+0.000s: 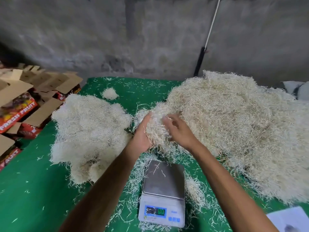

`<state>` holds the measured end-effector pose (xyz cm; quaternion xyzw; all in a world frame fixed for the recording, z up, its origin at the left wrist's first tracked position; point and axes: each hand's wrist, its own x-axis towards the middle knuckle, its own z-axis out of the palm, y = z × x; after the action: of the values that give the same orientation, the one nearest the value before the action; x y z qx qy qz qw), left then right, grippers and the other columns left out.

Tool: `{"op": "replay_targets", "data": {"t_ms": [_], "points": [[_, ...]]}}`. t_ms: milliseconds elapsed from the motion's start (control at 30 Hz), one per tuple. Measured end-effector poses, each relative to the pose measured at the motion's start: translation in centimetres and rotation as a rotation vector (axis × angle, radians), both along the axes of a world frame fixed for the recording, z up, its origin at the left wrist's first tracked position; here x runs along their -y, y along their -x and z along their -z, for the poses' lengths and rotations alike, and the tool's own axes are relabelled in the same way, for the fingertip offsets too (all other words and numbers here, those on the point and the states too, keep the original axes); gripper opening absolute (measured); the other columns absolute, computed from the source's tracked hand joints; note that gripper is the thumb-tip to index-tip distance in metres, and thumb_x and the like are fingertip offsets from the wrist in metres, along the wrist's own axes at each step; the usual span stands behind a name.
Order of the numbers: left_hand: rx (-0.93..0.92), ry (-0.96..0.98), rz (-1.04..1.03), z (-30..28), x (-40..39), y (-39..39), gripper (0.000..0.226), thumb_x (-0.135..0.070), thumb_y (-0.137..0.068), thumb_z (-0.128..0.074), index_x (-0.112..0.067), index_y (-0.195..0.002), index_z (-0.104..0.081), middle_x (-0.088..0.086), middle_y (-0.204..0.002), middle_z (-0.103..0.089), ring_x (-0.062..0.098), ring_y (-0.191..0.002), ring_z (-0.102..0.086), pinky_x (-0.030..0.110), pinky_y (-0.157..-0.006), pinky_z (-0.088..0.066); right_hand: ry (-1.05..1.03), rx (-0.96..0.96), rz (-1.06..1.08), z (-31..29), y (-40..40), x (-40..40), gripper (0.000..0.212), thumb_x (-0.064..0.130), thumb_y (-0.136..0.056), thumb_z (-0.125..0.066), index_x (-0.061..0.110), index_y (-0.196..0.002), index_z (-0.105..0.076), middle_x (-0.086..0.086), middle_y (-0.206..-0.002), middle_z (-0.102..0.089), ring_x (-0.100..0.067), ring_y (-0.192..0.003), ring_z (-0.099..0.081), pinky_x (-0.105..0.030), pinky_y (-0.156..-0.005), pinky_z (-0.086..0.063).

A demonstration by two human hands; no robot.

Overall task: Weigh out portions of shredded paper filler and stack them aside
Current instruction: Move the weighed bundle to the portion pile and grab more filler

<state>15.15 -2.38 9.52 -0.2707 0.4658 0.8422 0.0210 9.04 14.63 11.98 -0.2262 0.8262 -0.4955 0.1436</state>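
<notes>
Fingers [168, 122] seemingly cupping paper clump [157, 124], scale [164, 181] bare

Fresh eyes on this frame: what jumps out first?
The big heap of shredded paper fills the right of the green mat, with a paler, smaller pile on the left. Between them the left hand and right hand hold a clump above the scale, whose platform carries only a few stray strands.
</notes>
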Motion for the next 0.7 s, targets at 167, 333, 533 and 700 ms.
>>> {"op": "replay_targets", "data": {"t_ms": [167,333,533,700], "points": [[-0.033,-0.306,0.143,1.8,-0.2,-2.7,0.115,-0.08,-0.078,-0.062,-0.017,-0.161,-0.015,0.023,-0.164,-0.021,0.04,-0.147,-0.033,0.056,-0.118,-0.029,-0.02,0.171,0.07,5.3,-3.2,0.3,0.099,0.059,-0.089,-0.071,0.023,-0.164,-0.017,-0.01,-0.166,-0.029,-0.012,-0.124,-0.049,-0.038,-0.117,-0.034],[0.176,-0.125,0.133,7.7,2.6,-6.8,0.073,-0.065,-0.087,-0.066,-0.017,-0.139,-0.048,0.014,-0.141,-0.046,0.046,-0.126,-0.05,0.064,-0.091,-0.054,-0.018,0.18,0.103,8.0,-4.0,-1.4,0.09,0.042,-0.095,-0.07,0.022,-0.164,-0.016,-0.008,-0.154,-0.047,-0.023,-0.124,-0.059,-0.043,-0.11,-0.049],[0.339,0.114,0.166,12.1,2.8,-11.4,0.038,-0.032,-0.106,-0.048,-0.005,-0.132,-0.055,0.02,-0.136,-0.059,0.035,-0.109,-0.064,0.041,-0.074,-0.061,-0.49,-0.089,-0.138,10.3,-5.0,-3.1,0.075,0.042,-0.095,-0.069,0.028,-0.157,-0.028,-0.007,-0.11,-0.07,-0.019,-0.09,-0.07,-0.025,-0.076,-0.054],[0.351,0.191,0.126,14.0,2.4,-13.1,0.037,-0.027,-0.108,-0.045,-0.004,-0.134,-0.056,0.016,-0.133,-0.064,0.034,-0.119,-0.061,0.049,-0.104,-0.05,-0.494,-0.014,-0.192,11.0,-5.3,-4.7,0.105,0.092,-0.075,-0.053,0.03,-0.157,-0.032,-0.009,-0.154,-0.049,-0.032,-0.133,-0.056,-0.049,-0.109,-0.045]]}}
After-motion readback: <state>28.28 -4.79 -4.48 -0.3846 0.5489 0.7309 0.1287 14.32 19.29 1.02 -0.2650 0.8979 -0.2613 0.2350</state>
